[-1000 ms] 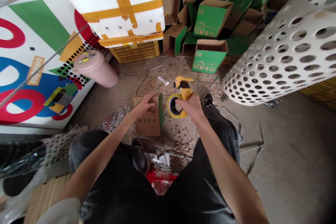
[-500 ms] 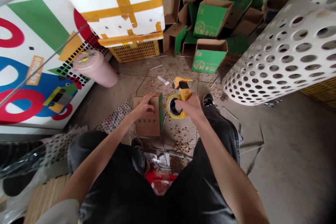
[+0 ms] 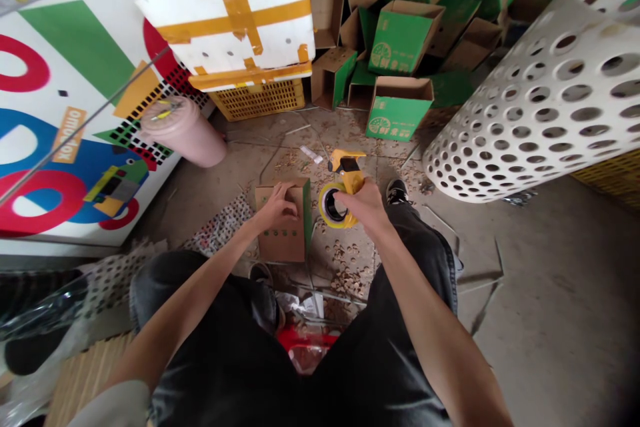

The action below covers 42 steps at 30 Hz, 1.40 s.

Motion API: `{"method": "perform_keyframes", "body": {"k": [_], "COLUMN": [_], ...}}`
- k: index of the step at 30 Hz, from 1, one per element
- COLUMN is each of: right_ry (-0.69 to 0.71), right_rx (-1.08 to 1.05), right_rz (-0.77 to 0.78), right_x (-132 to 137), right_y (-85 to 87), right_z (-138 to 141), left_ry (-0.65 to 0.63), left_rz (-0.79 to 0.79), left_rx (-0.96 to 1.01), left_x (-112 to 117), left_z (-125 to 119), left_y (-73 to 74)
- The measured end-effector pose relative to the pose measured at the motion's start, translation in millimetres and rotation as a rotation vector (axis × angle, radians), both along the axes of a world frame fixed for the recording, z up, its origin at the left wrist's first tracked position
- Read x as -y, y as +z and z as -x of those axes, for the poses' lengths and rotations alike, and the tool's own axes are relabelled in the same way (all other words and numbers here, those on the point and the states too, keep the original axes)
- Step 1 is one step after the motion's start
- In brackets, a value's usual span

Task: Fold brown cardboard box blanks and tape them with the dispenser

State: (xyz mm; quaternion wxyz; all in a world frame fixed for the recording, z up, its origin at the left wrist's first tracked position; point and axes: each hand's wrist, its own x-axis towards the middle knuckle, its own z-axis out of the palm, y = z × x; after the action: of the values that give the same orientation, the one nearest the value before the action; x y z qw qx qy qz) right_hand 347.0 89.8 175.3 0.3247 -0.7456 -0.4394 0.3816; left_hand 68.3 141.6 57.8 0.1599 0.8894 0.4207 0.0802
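Cardboard carton (image 3: pixel 285 243) lies flat on the concrete floor (image 3: pixel 550 320), its green edge toward the right, just ahead of your left shoe (image 3: pixel 260 273). Your left hand (image 3: pixel 275 208) rests on its upper face with the fingers (image 3: pixel 287 192) spread and released, not gripping; this downward palm pressure appears to keep the carton from sliding. Your right hand (image 3: pixel 365 203) has its fingers clenched around the handle of a yellow tape dispenser (image 3: pixel 350 170), which carries a roll of yellow tape (image 3: pixel 323 208). This hold keeps the roll low, near the carton's green edge but apart from it. For movement, note the brown flakes strewn around the carton, the white perforated basket (image 3: pixel 500 110) on its side to the right, and the green cartons (image 3: pixel 400 107) ahead. Floor space extends right of your right shoe (image 3: pixel 397 192); a pink cylinder (image 3: pixel 183 130) lies off to the left.
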Motion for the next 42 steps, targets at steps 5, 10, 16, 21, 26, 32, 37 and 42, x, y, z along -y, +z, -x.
{"method": "perform_keyframes", "body": {"k": [5,10,16,21,26,32,37,42], "right_ry": [0.022,0.061,0.235,0.3,0.413,0.537,0.675,0.855], "right_rx": [0.007,0.111,0.338,0.257,-0.16,-0.02,0.268,0.409], "right_rz": [0.002,0.045,0.114,0.174,0.352,0.4,0.296,0.306], "right_x": [-1,-2,3,6,22,48,53,39], "right_y": [-2.9,2.0,8.0,-6.2,-34.8,-78.4,-97.8,-97.7], "right_z": [-2,-3,6,22,67,118,127,119], "left_ry": [-0.024,-0.035,-0.018,-0.019,0.411,0.609,0.546,0.487], "left_rz": [0.007,0.038,0.3,0.775,0.651,0.505,0.533,0.531], "left_rx": [-0.022,-0.225,-0.173,0.1,0.412,0.714,0.824,0.816], "left_x": [18,62,101,66,30,21,20,19], "left_z": [-12,-32,-46,-10,54,64,53,50], "left_y": [15.0,34.0,30.5,59.6,97.7,104.9,97.5,89.4]}}
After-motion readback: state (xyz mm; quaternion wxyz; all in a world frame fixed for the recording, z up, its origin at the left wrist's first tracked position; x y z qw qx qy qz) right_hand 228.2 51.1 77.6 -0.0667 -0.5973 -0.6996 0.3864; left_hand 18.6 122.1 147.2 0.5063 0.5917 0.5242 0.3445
